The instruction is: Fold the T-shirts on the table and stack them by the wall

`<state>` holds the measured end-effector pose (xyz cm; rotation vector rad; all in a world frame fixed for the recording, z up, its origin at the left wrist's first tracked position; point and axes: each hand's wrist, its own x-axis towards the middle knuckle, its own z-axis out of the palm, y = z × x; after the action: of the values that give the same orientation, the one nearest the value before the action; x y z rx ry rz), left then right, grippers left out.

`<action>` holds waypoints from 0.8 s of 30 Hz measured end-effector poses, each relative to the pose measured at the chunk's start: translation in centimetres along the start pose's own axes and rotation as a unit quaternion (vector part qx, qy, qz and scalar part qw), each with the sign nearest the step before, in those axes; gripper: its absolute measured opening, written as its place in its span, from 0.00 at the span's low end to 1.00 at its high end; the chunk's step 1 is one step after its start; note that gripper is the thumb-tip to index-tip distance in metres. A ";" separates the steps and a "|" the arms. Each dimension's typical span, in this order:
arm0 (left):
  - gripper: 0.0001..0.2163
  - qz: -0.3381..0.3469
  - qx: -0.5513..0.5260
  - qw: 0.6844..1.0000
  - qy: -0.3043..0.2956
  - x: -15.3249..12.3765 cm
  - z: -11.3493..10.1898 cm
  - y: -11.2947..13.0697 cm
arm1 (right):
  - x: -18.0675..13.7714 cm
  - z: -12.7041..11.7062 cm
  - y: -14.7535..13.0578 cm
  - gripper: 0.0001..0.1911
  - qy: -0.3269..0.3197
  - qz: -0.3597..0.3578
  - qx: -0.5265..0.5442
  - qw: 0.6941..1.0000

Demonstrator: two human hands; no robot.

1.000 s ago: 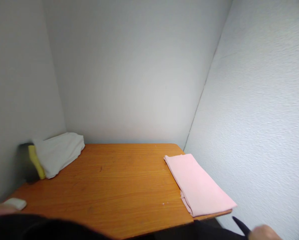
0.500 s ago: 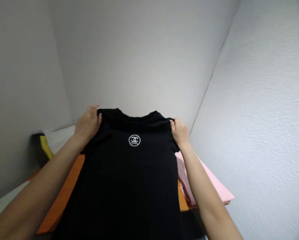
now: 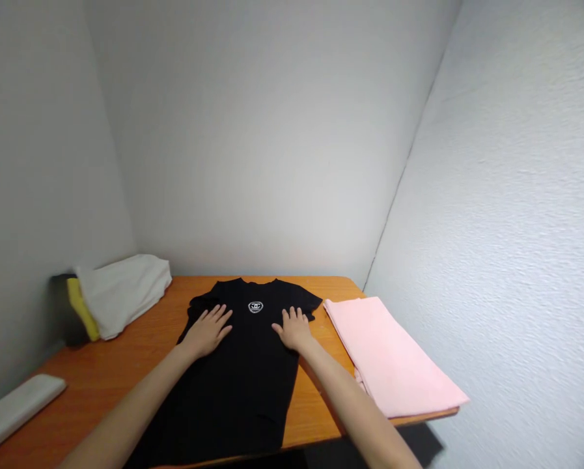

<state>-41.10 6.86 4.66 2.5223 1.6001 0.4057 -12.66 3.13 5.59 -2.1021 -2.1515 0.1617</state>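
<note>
A black T-shirt (image 3: 243,384) with a round white emblem on its chest lies spread on the wooden table (image 3: 125,365), neckline toward the back wall. My left hand (image 3: 208,332) rests on the left side of the shirt's chest, fingers stretched out and spread. On the opposite side, my right hand (image 3: 294,329) lies flat on the fabric below the right sleeve, its fingers apart. Neither hand grips the cloth. The lower left part of the shirt is partly hidden behind my left forearm.
Folded pink cloth (image 3: 394,358) lies at the table's right edge, beside the wall. At the back left is a bundle of white cloth (image 3: 125,290) with a yellow piece (image 3: 81,309) and something dark next to it. A long white object (image 3: 23,407) lies at the front left.
The shirt has come down from being held up by its shoulders and now lies on the table. Both hands have let go of the shoulders and moved down onto its chest.
</note>
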 end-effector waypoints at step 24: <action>0.27 0.049 0.036 0.998 -0.025 0.1 3.6 7.2 | -6.9 -1.0 -6.6 0.34 -0.008 -0.144 -0.030 0.989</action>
<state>-33.79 3.95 3.02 2.6506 1.5035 0.2970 -18.89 -3.96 7.58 -1.7937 -2.4659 0.0845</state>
